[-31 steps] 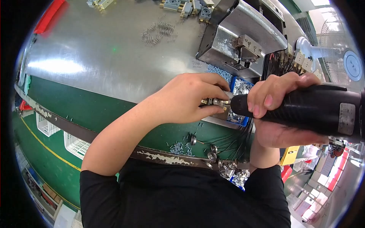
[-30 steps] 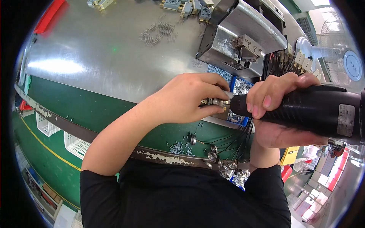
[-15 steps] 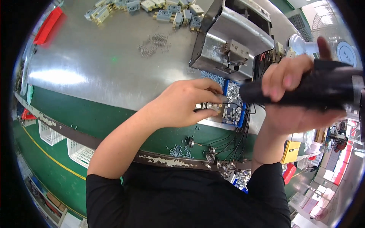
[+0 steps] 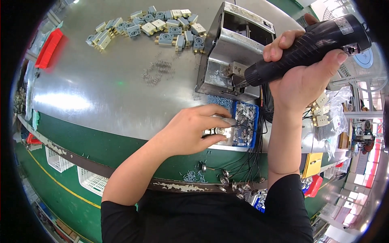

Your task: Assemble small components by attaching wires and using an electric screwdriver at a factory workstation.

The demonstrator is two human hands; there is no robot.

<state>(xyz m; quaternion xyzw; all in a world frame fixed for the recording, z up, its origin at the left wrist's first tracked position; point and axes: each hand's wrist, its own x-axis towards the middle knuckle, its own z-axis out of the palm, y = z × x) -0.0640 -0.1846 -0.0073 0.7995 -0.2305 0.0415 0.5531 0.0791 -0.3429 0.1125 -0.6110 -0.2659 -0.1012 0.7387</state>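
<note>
My right hand (image 4: 298, 83) is wrapped round a black electric screwdriver (image 4: 302, 50), held slanting over the right side of the table. Its tip points down-left into the front of a steel screw feeder (image 4: 219, 60). Low over the table's near edge, my left hand (image 4: 190, 127) pinches a small part with a round metal piece (image 4: 219, 131), from which a black wire seems to run to the right. The fingers partly cover this part. Just right of them is a blue tray (image 4: 256, 125) of small metal pieces.
Grey and cream plug housings (image 4: 166, 38) lie in a cluster at the back. Loose springs (image 4: 158, 72) rest mid-table, and blue screws (image 4: 219, 100) lie by the feeder. Black wires with round metal ends (image 4: 225, 174) hang along the near edge. A red bin (image 4: 49, 48) stands far left.
The screwdriver has swung from a blurred, nearly level position to a slant, with its tip now at the feeder. My left hand still holds the small part. The whole view has shifted slightly.
</note>
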